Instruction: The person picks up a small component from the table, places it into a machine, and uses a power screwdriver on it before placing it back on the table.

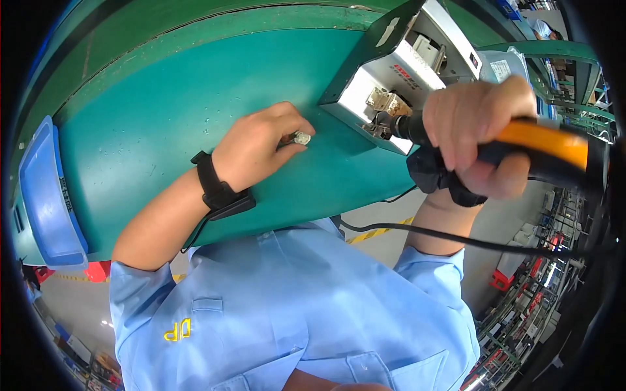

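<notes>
Left grip [257,140] at frame centre: thumb and fingers pinching a small pale part [302,137], one end of it showing past the fingertips, rest hidden by the hand. Hand low over the green surface [143,98]; whether it touches, can't tell. Right grip [479,124], right of frame, slightly blurred: wrapped round an orange-and-black power driver [544,144], nose aimed left. Driver's tip is at the tan mechanism [389,103] on the front of a silver-and-black box [450,29], upper right of centre; contact unclear from here. Clear bag [505,64] with a white label just beyond the box. Blue tray [42,189] at far left, near the surface's edge. Black band [212,179] on the left wrist. Black cable [424,228] runs across lower right, in front of the light-blue shirt sleeve [430,260]
</notes>
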